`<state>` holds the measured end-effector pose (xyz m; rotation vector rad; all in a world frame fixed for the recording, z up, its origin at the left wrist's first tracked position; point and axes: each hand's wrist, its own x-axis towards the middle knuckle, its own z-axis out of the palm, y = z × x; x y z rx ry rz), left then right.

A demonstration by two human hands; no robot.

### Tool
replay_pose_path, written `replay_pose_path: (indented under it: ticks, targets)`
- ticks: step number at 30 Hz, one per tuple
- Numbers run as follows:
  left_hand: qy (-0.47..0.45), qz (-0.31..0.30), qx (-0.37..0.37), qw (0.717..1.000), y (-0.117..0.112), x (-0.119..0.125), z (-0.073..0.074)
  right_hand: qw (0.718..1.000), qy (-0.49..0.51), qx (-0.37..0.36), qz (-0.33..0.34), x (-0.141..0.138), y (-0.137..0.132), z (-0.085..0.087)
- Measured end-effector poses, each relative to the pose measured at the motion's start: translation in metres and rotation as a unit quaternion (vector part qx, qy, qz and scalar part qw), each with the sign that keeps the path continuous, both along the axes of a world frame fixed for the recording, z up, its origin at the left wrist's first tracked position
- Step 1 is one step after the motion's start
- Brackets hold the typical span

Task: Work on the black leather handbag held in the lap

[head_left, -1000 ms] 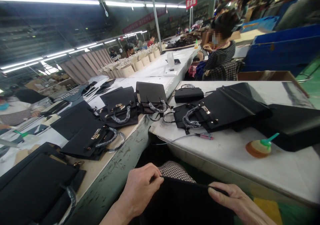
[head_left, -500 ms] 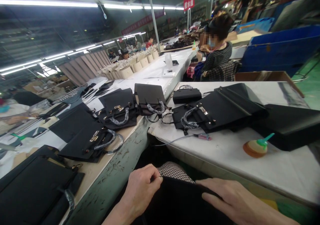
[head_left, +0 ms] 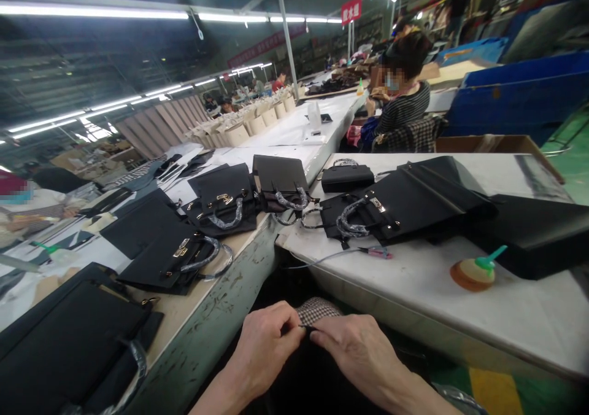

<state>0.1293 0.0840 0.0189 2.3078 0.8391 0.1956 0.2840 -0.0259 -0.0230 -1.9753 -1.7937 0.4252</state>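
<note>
A black handbag [head_left: 313, 381] rests on my lap over checked cloth [head_left: 318, 308]; most of it is dark or out of frame. My left hand [head_left: 269, 338] pinches its upper edge between thumb and fingers. Close beside it, my right hand [head_left: 356, 344] grips the same edge, thumb toward me. The two sets of fingertips almost touch. At the lower right a plastic-wrapped handle [head_left: 460, 396] shows below my right forearm; I cannot tell for certain that it belongs to this bag.
Black handbags [head_left: 184, 258] with wrapped handles lie along the left bench [head_left: 230, 298]. More bags [head_left: 414, 194], a glue bottle [head_left: 473, 274] and a pink-ended tool with a cord [head_left: 380, 252] lie on the right table [head_left: 414, 298]. Co-workers sit at far right and left.
My right hand has moved left along the bag's edge, from well apart to right beside my left hand, and its fingers have closed on the edge. My left hand keeps its pinch.
</note>
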Motion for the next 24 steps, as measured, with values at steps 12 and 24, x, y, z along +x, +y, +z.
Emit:
replay_pose_path:
  ticks: [12,24]
  targets:
    - [-0.054,-0.015,-0.072,0.996,-0.006,0.003,0.005,0.996,-0.008,-0.026,0.086,0.006,0.000,0.027]
    - [-0.095,-0.072,-0.047,0.992,-0.003,-0.007,0.003,0.998,0.004,-0.015,0.065,0.005,-0.010,0.026]
